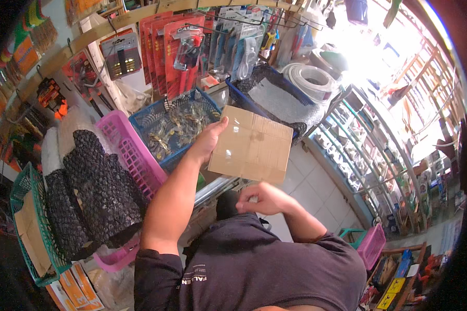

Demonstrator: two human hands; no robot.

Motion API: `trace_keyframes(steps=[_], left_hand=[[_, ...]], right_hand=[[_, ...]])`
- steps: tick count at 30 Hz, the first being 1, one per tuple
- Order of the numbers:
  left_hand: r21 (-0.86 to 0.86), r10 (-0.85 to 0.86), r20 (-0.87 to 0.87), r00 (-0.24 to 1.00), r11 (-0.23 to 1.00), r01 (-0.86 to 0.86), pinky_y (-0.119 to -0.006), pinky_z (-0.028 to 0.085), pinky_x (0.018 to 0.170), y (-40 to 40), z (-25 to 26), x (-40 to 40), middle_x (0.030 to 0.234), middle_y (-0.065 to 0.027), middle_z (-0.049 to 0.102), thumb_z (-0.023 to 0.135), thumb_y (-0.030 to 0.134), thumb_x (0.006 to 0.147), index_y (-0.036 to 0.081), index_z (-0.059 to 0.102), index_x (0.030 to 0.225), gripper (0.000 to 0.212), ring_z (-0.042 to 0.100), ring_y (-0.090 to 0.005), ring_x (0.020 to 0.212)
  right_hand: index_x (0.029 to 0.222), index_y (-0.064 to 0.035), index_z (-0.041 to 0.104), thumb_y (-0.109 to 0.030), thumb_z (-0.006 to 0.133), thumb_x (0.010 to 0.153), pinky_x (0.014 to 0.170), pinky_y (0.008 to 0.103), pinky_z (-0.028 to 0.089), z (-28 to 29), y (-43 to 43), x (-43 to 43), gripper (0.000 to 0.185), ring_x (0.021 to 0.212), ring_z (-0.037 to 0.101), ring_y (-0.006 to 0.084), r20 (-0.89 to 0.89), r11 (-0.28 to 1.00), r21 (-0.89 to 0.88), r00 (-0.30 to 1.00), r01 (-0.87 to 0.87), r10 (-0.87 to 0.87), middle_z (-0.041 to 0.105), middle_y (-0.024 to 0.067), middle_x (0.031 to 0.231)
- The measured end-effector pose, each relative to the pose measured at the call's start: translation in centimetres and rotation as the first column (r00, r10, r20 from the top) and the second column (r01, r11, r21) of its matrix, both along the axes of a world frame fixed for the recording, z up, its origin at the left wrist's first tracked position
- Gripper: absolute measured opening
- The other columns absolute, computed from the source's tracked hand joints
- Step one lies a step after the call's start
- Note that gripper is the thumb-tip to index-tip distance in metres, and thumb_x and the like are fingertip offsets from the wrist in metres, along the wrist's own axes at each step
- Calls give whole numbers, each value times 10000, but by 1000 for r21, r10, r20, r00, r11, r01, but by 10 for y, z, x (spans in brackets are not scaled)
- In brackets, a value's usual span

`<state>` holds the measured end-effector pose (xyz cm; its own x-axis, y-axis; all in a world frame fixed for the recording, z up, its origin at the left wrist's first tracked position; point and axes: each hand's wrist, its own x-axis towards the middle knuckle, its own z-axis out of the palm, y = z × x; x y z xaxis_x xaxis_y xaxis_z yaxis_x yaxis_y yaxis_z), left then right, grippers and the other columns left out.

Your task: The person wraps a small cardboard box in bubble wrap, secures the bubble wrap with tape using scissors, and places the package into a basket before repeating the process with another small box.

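A flat brown cardboard box (253, 144), with creases and bits of shiny clear tape, is raised before me. My left hand (212, 138) grips it by its left edge, thumb on the near face and the other fingers hidden behind. Below the box, close to the black shirt, is my right hand (262, 198) with its fingers curled. Whether anything small lies between those fingers is not clear. Just behind my left hand stands a blue plastic basket (140, 118) of small metal parts in clear bags.
Left of me, black bubble wrap rolls (101, 182) fill a pink basket (134, 155). Tools in red blister packs (183, 58) hang overhead on hooks. Behind the box are a dark blue basket (233, 89) and a white cable coil (309, 81). A glass display case (358, 155) lines the right.
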<state>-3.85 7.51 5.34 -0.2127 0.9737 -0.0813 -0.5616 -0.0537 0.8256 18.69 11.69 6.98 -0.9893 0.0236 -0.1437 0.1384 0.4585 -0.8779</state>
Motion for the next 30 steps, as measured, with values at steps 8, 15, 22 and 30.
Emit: trace_keyframes(steps=[8, 15, 22, 30], left_hand=[[-102, -27, -182, 983, 995, 9, -311, 496, 751, 4, -12, -2, 1019, -79, 617, 514, 401, 910, 10, 541, 1150, 460, 609, -162, 894], [-182, -8, -196, 981, 983, -28, -310, 499, 697, -1, 5, 10, 949, -67, 620, 537, 381, 902, 22, 552, 1115, 418, 613, -155, 806], [-48, 45, -169, 985, 997, -53, -272, 487, 699, 6, -15, -5, 957, -60, 623, 503, 352, 924, 24, 564, 1103, 378, 607, -137, 810], [31, 311, -105, 945, 951, -309, -297, 465, 762, 6, -14, -23, 979, -69, 618, 483, 360, 932, 6, 590, 1067, 394, 589, -145, 854]], right_hand=[[960, -50, 620, -175, 700, 727, 695, 348, 485, 22, 39, -49, 276, 792, 594, 248, -682, 630, 262, 603, 731, -415, 598, 97, 900], [911, -49, 614, -237, 691, 714, 713, 395, 457, 7, 36, -77, 282, 855, 552, 286, -708, 496, 322, 552, 807, -440, 558, 98, 875], [965, -22, 531, -78, 545, 902, 717, 262, 480, -17, 33, -81, 85, 810, 590, 137, -564, 619, -621, 274, 482, -779, 597, 75, 941], [946, -48, 523, -98, 612, 857, 545, 223, 445, -94, 80, -23, 135, 641, 551, 101, -322, 294, -629, 103, 720, -941, 565, 26, 772]])
